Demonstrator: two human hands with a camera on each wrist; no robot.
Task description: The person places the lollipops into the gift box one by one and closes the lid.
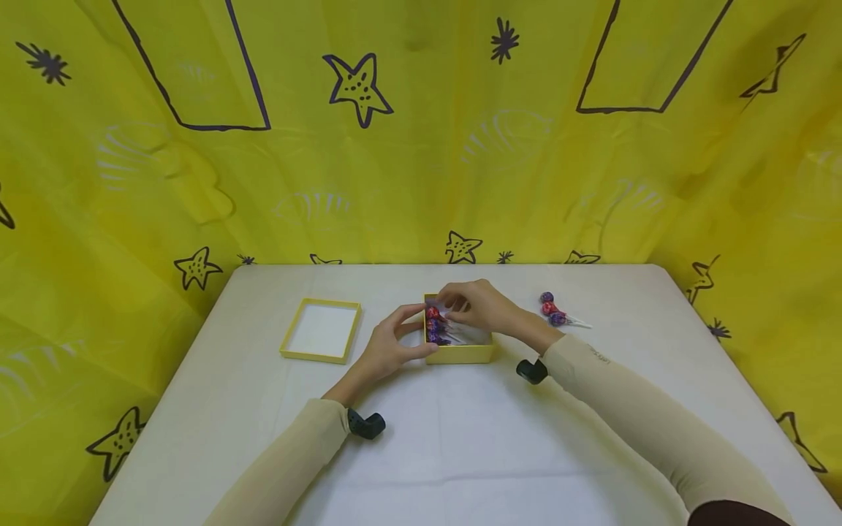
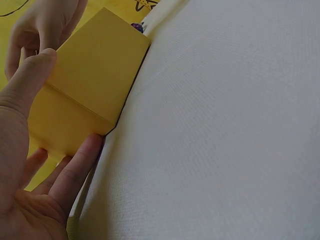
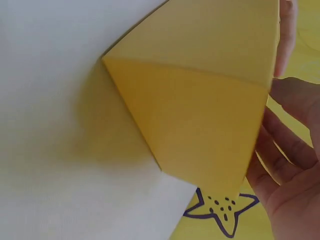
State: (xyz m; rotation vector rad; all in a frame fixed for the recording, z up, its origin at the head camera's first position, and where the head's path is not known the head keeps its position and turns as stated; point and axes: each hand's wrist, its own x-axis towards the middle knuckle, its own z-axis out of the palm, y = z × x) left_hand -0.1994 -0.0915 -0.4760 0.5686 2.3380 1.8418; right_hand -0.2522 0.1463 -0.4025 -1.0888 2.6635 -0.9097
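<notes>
An open yellow box point(image 1: 460, 354) stands at the middle of the table. Wrapped lollipops point(image 1: 433, 332), red and purple, lie in it with their heads along the left wall and white sticks pointing right. My left hand point(image 1: 384, 349) holds the box from the left, with the thumb at the near corner and the fingers against the left wall point(image 2: 80, 172). Over the box my right hand point(image 1: 483, 305) reaches in with bent fingers, close to the red lollipop head. In the right wrist view the box wall point(image 3: 200, 115) hides its fingertips, so any hold is unclear.
Left of the box lies a shallow yellow-rimmed lid point(image 1: 322, 332), its white inside facing up. Three more wrapped lollipops point(image 1: 554, 310) sit in a small group on the right. A white cloth covers the table point(image 1: 460, 438), and a yellow patterned curtain point(image 1: 421, 168) hangs behind it.
</notes>
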